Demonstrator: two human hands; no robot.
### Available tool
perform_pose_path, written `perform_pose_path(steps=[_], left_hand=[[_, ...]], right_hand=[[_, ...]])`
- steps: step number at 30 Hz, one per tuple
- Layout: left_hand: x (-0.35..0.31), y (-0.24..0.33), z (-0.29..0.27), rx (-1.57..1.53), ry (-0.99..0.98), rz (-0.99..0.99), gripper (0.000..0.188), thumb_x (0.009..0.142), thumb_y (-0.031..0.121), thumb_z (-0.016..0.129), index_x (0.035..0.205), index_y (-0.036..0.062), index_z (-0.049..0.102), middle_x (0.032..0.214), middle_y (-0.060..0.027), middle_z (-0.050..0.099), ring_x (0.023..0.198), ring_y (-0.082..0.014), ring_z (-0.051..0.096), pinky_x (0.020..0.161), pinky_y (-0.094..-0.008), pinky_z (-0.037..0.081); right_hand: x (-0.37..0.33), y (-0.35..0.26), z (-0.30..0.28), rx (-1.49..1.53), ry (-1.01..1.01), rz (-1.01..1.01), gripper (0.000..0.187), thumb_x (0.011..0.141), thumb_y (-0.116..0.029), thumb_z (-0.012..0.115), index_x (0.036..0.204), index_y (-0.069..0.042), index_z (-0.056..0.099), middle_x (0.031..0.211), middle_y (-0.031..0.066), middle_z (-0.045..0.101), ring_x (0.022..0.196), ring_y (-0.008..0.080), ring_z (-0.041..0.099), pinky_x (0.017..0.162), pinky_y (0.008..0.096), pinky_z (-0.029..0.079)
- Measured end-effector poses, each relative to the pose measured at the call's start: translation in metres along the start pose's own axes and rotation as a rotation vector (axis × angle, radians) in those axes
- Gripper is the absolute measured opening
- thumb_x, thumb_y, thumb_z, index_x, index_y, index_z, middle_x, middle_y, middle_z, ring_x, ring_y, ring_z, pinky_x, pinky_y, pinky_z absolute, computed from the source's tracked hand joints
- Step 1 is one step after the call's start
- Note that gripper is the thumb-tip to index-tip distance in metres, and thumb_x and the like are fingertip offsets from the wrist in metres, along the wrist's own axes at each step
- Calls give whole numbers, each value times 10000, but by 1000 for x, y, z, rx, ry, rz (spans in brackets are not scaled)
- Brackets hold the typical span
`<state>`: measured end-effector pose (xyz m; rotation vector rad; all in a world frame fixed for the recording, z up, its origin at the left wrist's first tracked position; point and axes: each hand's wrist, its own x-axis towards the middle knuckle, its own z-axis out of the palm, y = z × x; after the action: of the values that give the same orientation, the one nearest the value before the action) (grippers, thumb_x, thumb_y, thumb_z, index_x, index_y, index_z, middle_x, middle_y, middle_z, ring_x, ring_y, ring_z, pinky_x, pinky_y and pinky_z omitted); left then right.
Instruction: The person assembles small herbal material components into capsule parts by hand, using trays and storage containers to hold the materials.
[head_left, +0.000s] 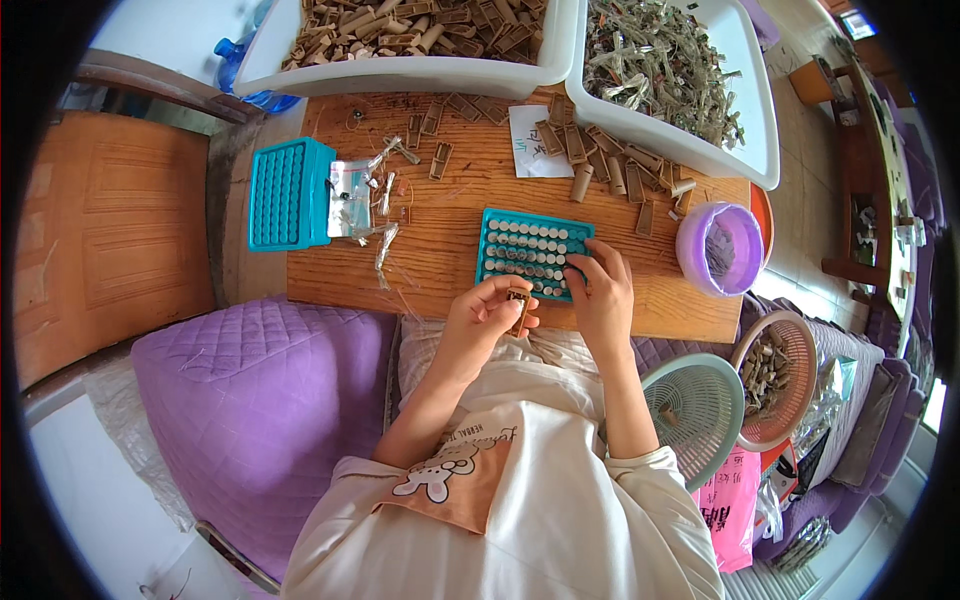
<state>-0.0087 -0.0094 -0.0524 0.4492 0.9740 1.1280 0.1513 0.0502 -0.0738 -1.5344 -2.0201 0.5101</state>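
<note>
The small brown casing (pixel 517 305) sits at the tray's six o'clock, pinched between thumb and fingers of the left hand (pixel 490 312); its long axis runs roughly twelve to six. The right hand (pixel 603 285) curls half-closed over the three o'clock edge of the teal tray (pixel 577 236) of silvery discs; from here I can't tell whether that grip has hold of one. Beneath is a wood-grained counter (pixel 440 225), with a purple bowl (pixel 695 265) at three o'clock, white bins around twelve and one, and a wooden door (pixel 120 240) at nine.
</note>
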Motion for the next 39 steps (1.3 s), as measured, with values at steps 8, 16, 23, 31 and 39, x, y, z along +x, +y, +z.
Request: perform_pose_path(steps=[8, 16, 23, 31, 39], left_hand=[[-4, 4, 7, 36, -24, 8, 301, 805, 137, 540, 1063, -3, 471, 892, -87, 562, 741, -160, 581, 640, -250, 482], [-9, 4, 15, 49, -83, 80, 312, 798, 69, 539, 1083, -25, 454, 906, -84, 558, 762, -122, 565, 662, -226, 469], [-17, 11, 22, 363, -21, 114, 255, 766, 38, 560, 1014, -9, 522, 840, -79, 600, 721, -109, 583, 640, -228, 471], [-29, 42, 45, 725, -465, 34, 269, 719, 71, 606, 976, 8, 556, 806, -113, 614, 687, -167, 603, 619, -245, 459], [-11, 23, 21, -44, -320, -116, 240, 770, 127, 551, 970, 9, 490, 889, -104, 565, 706, -168, 577, 634, -254, 472]], right_hand=[[-1, -14, -14, 288, 128, 11, 138, 653, 8, 598, 783, -27, 568, 881, 104, 558, 791, 257, 545, 674, 329, 442], [-16, -54, -23, 348, 164, -267, 196, 606, 54, 625, 776, -17, 560, 845, 98, 561, 721, 229, 560, 586, 294, 467], [-14, -54, -50, 412, -164, -139, 162, 616, 59, 610, 746, -14, 548, 785, 90, 558, 688, 231, 559, 597, 300, 453], [16, -50, -109, 394, -743, -20, 333, 575, -29, 686, 852, -2, 504, 793, 98, 541, 717, 225, 539, 641, 291, 424], [29, 29, -61, -327, -117, 14, 364, 708, 9, 475, 1071, 10, 455, 997, 145, 508, 863, 295, 520, 732, 356, 432]])
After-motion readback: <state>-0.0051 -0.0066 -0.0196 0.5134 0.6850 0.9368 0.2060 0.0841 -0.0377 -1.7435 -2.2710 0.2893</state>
